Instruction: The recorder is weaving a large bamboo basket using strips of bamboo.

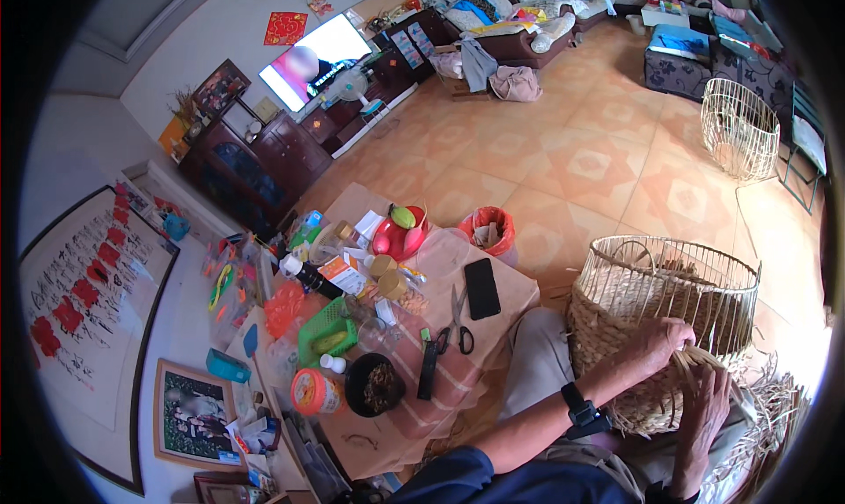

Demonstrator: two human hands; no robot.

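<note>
A half-woven basket stands against my leg, with bare metal ribs rising above its braided straw wall. Reaching across its near side, my left hand has its fingers closed on a strand of dried straw at the wall. My right hand is just below and to the right, its fingers closed round the same straw. The fingertips of both hands are partly hidden. A heap of loose straw lies to the right of my right hand.
At my left is a cloth-covered table with scissors, a black phone, a dark bowl and a green basket. A red-lined bin stands beyond it. Another wire basket frame stands far right.
</note>
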